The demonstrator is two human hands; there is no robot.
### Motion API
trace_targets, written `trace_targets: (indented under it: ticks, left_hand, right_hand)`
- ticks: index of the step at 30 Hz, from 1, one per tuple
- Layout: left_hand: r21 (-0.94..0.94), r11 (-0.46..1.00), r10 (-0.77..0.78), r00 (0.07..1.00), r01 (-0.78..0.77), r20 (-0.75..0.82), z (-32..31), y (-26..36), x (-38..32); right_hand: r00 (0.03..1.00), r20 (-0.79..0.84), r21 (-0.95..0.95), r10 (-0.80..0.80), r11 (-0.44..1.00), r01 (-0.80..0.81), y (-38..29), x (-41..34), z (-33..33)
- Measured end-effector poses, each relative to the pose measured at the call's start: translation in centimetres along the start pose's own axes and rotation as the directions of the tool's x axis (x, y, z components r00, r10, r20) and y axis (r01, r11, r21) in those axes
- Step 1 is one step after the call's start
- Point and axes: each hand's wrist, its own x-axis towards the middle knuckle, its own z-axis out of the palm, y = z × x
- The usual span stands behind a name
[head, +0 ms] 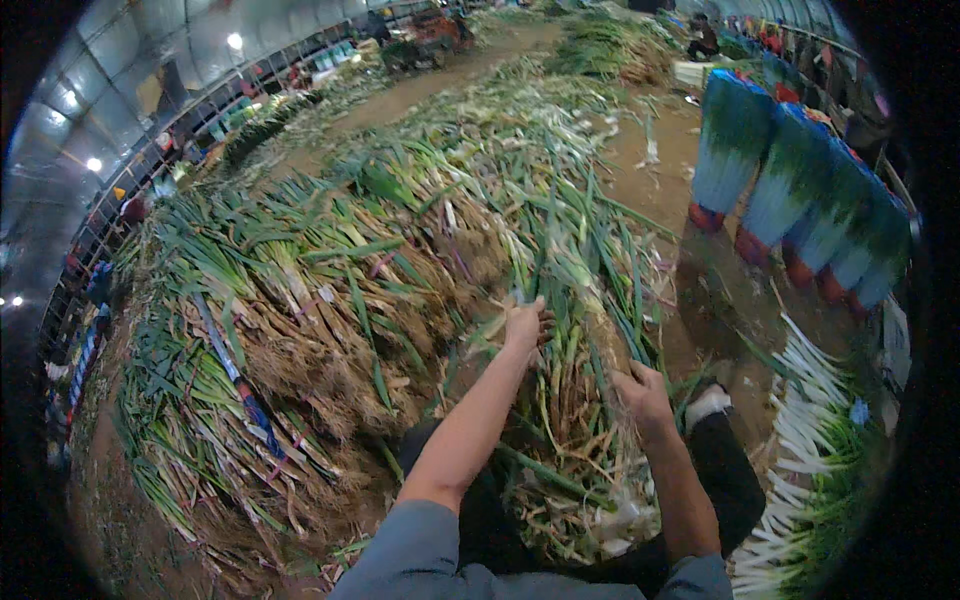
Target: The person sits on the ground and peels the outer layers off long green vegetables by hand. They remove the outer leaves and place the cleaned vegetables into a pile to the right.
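Observation:
My right hand (643, 394) is closed around the lower end of an unpeeled green onion (606, 337), its roots hanging below the fist. That onion slants up and to the left, its leaves lying among others. Left of it, my left hand (525, 326) is at the pile between my legs, fingers curled; a pale strip shows by its thumb, and whether it grips anything is unclear. Loose leaves and peelings (577, 480) lie beneath both hands. To the left are bundled green onions (300, 315) with soil-covered roots.
Peeled white-stemmed green onions (806, 457) lie in a row at the right. Behind them stand several tall wrapped onion bundles (731, 150). A blue and red strap or tool (251, 412) lies on the left pile. A person (703, 37) crouches far back.

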Motion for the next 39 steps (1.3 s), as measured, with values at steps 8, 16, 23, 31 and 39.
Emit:
trace_targets:
  ticks: [8,16,23,31,39]
  left_hand:
    - [-0.457,0.871,-0.012,0.938,0.18,0.347,3.3,-3.0,-1.3]
    - [-0.624,0.769,0.329,0.752,0.138,0.571,1.9,4.1,-8.5]
    - [-0.497,0.854,0.407,0.792,-0.154,0.454,0.6,6.4,-10.2]
    - [-0.294,0.922,0.352,0.864,-0.253,0.359,1.3,5.7,-7.9]
    - [0.002,0.879,0.446,0.823,-0.477,0.351,2.5,5.4,-8.5]
  right_hand:
    - [0.949,0.111,-0.37,-0.294,0.874,0.314,0.9,-16.8,-1.7]
    - [0.955,0.104,-0.477,-0.278,0.828,0.294,8.9,-17.2,-3.8]
    - [0.973,0.229,0.071,0.015,0.997,-0.032,15.3,-12.7,-5.8]
    - [0.991,0.129,-0.129,-0.048,0.99,0.064,8.3,-5.0,-0.9]
    - [0.747,-0.042,-0.618,-0.663,0.605,0.502,-1.4,1.6,5.9]
